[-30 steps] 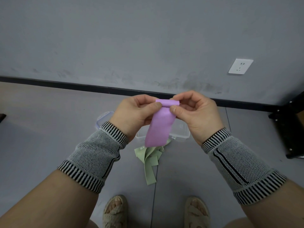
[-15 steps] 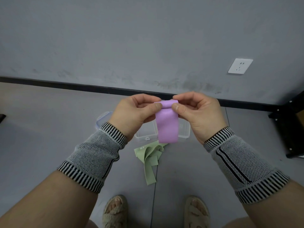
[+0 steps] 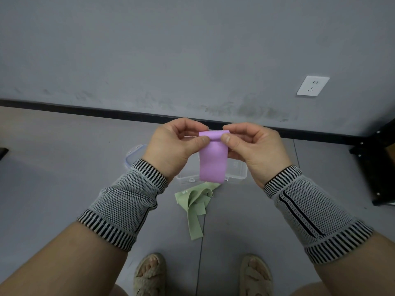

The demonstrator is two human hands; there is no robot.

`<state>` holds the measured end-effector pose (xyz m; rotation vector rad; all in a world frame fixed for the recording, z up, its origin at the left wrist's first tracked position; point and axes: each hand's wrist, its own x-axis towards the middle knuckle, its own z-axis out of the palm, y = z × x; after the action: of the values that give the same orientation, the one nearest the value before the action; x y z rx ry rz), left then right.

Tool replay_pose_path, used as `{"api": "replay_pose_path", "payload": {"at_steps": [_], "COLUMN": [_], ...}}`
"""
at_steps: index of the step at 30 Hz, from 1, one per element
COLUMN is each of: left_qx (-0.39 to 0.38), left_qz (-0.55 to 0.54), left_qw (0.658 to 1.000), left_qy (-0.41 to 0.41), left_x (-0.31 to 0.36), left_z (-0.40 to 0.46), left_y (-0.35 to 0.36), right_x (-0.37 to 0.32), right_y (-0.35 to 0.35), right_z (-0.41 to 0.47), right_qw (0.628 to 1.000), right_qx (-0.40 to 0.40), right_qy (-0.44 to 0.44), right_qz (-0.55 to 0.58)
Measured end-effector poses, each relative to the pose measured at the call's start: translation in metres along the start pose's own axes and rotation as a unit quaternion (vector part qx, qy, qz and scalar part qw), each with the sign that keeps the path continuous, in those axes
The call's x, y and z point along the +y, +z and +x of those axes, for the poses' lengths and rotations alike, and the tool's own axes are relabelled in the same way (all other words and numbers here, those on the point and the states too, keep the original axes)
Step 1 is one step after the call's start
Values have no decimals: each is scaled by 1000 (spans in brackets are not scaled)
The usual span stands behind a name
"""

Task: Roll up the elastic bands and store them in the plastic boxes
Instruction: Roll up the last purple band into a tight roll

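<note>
above the plastic box (image 3: 236, 175), both hands (left hand (image 3: 175, 146), right hand (image 3: 256, 150)) pinch the purple band's (image 3: 212, 162) rolled top.

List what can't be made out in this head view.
- Clear plastic box: its inside is hidden behind the purple band and both hands.
- Box lid: mostly behind the left hand.
- Right hand: fingertips behind the roll unseen.
- Green band: printed mark too small.
</note>
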<state>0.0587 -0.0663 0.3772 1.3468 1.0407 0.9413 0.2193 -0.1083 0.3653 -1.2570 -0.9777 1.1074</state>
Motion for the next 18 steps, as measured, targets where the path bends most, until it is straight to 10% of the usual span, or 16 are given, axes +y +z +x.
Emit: {"api": "replay_pose_path", "payload": {"at_steps": [18], "left_qx": [-26], "left_qz": [6], "left_qw": [999], "left_qy": [-25], "left_x": [1], "left_z": [-1], "left_y": [-4], "right_x": [1], "right_y": [-1], "right_z": [0], "right_qw": [999], "right_qx": [-31], "right_qy": [-24], "right_qz": [14]}}
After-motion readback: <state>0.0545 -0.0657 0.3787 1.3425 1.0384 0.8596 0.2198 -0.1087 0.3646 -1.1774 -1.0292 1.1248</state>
